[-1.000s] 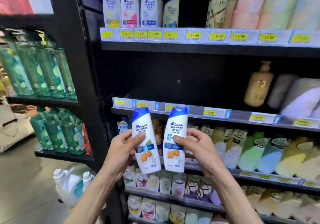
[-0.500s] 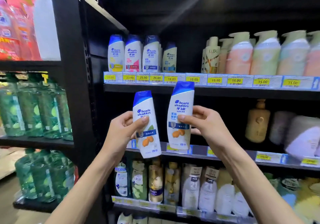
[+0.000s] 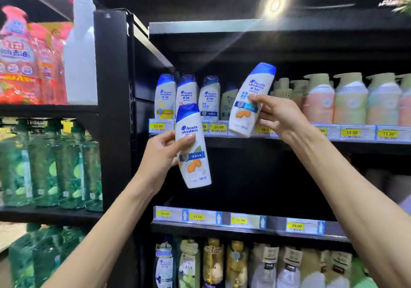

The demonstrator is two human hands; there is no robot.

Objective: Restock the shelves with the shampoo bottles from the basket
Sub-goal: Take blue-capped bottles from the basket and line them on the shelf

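Observation:
I hold two white shampoo bottles with blue caps and an orange almond picture. My left hand (image 3: 163,154) grips the left shampoo bottle (image 3: 192,152) upright, just below the upper shelf edge (image 3: 289,141). My right hand (image 3: 280,116) holds the right shampoo bottle (image 3: 250,101) tilted to the right, its base level with the price strip, in front of a gap in the row. On that shelf stand several matching blue-capped bottles (image 3: 165,96) at the left end. The basket is out of view.
Pump bottles in pink and green (image 3: 351,101) fill the right of the upper shelf. The shelf below is dark, with a price strip (image 3: 244,220). Sachets and bottles (image 3: 213,263) line the bottom row. A black upright (image 3: 113,109) separates green bottles (image 3: 51,165) and red packs at left.
Both hands have risen with their bottles toward the upper shelf. The right bottle has gone higher and tilted right, up to the shelf front. My view has tipped upward.

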